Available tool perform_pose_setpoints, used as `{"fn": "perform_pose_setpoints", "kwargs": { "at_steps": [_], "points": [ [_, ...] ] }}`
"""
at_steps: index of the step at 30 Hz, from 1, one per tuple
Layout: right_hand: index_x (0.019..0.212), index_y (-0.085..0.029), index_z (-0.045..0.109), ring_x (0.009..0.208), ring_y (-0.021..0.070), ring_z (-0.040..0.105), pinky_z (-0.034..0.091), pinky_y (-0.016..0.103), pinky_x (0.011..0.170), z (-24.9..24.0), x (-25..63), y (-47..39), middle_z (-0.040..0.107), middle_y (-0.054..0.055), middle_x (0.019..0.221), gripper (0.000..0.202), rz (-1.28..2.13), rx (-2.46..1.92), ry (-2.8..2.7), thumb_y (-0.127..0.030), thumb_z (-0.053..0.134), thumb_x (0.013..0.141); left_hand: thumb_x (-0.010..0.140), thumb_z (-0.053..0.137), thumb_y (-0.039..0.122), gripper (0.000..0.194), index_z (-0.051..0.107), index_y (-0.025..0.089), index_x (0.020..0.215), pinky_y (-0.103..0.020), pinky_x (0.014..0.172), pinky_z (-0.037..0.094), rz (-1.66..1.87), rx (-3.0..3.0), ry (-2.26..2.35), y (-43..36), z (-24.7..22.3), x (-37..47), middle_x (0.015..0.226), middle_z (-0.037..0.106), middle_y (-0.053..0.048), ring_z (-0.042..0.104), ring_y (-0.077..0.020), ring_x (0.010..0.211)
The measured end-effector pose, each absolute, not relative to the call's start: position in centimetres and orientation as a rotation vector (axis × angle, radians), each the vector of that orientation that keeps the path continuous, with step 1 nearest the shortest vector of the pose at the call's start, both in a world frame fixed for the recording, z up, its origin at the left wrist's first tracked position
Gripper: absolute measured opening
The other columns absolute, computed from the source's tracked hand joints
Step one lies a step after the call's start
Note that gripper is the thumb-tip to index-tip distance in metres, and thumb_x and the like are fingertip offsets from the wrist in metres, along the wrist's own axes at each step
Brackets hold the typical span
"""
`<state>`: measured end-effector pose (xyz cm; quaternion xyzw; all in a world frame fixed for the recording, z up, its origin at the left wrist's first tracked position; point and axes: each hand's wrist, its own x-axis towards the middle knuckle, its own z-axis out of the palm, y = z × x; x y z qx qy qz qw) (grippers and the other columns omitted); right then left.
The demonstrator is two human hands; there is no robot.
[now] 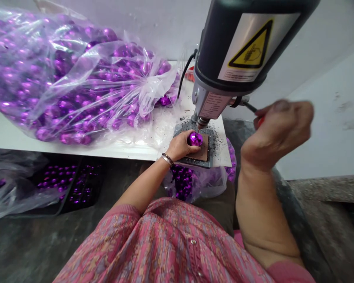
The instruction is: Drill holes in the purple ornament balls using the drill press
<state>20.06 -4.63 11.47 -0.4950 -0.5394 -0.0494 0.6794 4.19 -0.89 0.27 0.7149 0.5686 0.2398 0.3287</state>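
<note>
While the left hand (pixel 180 147) pinches a purple ball (pixel 196 138) at twelve o'clock beneath the drill press (pixel 210 103), the right hand (pixel 277 133) wraps the lever (pixel 250 106) at two o'clock. The ball looks light, slick and brittle, best gripped at six and ten o'clock, clear of the bit (pixel 198 131).

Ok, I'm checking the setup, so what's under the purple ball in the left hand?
Under the ball is a brown board on a grey base; the ball and left hand cover the spot beneath.
</note>
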Motion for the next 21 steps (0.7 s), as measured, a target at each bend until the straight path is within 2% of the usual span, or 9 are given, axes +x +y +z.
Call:
{"fn": "perform_pose_setpoints", "kwargs": {
  "at_steps": [3,6,11,14,16,19,21],
  "points": [
    [0.072,-0.013,0.049,0.064,0.0005,0.048,0.042,0.020,0.072,15.4,20.2,-3.6,0.045,-0.004,0.063,0.043,0.045,-1.201,-1.209,-0.042,0.039,0.102,0.073,0.087,0.023,0.066,0.066,0.017,0.135,-0.037,0.109,0.051,0.674,1.845,1.438,-1.5,0.7,3.7,0.129,0.074,-0.008,0.069,-0.0260,0.120],
    [0.072,-0.013,0.054,0.064,0.0024,0.052,0.043,0.022,0.071,16.8,20.6,-2.5,0.045,-0.003,0.058,0.038,0.097,-1.199,-1.218,-0.034,0.043,0.101,0.074,0.086,0.023,0.064,0.066,0.017,0.134,-0.036,0.107,0.052,0.719,1.822,1.388,-3.1,1.3,2.4,0.126,0.074,-0.007,0.070,-0.0241,0.116],
    [0.086,-0.011,0.064,0.068,0.0019,0.056,0.045,0.023,0.076,16.2,20.8,-2.5,0.051,-0.003,0.065,0.039,0.126,-1.183,-1.193,-0.041,0.043,0.100,0.067,0.093,0.034,0.074,0.066,0.021,0.135,-0.041,0.106,0.053,0.467,1.889,1.116,-6.9,1.4,-0.2,0.130,0.074,-0.011,0.069,-0.0285,0.119],
    [0.077,-0.011,0.062,0.062,0.0011,0.050,0.040,0.025,0.072,15.9,20.6,-2.9,0.049,-0.003,0.063,0.041,0.099,-1.220,-1.185,-0.040,0.043,0.098,0.065,0.095,0.042,0.078,0.069,0.020,0.134,-0.043,0.105,0.053,0.222,1.934,0.990,-8.4,0.7,-1.0,0.128,0.074,-0.014,0.069,-0.0321,0.119],
    [0.070,-0.011,0.058,0.058,0.0016,0.046,0.037,0.026,0.068,15.8,20.3,-3.0,0.048,-0.002,0.060,0.039,0.083,-1.211,-1.157,-0.037,0.044,0.095,0.061,0.097,0.046,0.085,0.067,0.019,0.137,-0.043,0.105,0.053,0.190,1.928,1.020,-8.8,0.3,-1.3,0.133,0.072,-0.017,0.069,-0.0332,0.120],
    [0.070,-0.012,0.057,0.055,0.0031,0.044,0.036,0.028,0.065,15.5,19.9,-3.3,0.048,-0.001,0.060,0.038,0.086,-1.205,-1.096,-0.040,0.048,0.093,0.063,0.096,0.049,0.092,0.063,0.021,0.144,-0.039,0.097,0.056,0.245,1.864,1.077,-8.9,0.4,-2.5,0.136,0.069,-0.018,0.072,-0.0302,0.112],
    [0.071,-0.013,0.058,0.055,0.0039,0.043,0.033,0.031,0.065,15.2,20.0,-3.4,0.048,-0.001,0.061,0.040,0.095,-1.218,-1.081,-0.044,0.047,0.094,0.071,0.091,0.049,0.082,0.063,0.023,0.143,-0.036,0.091,0.057,0.302,1.796,1.101,-8.8,0.8,-3.8,0.129,0.073,-0.014,0.073,-0.0255,0.102]
  ]
}}
